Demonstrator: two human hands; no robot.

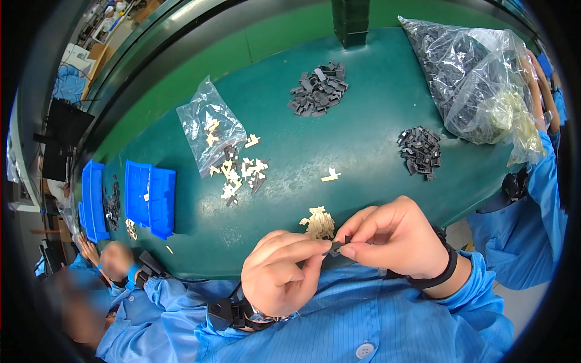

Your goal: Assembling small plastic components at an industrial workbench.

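Near the table's front edge, my left hand (283, 270) and my right hand (399, 237) meet, thumbs and fingertips pinched together. Between them is a small dark grey plastic piece (340, 244), gripped from both sides and partly covered by the fingers. Just beyond the fingertips lies a pile of cream-coloured plastic pieces (319, 223). One loose cream piece (330, 175) rests farther out on the green table (290, 196).
Piles of dark plastic pieces lie at the far middle (318, 89) and right (420, 151). A large clear bag (466, 78) of dark pieces stands far right, beside another person's arm (535, 91). Left are an open clear bag (209, 124), mixed pieces (239, 175), blue bins (160, 202) and a co-worker.
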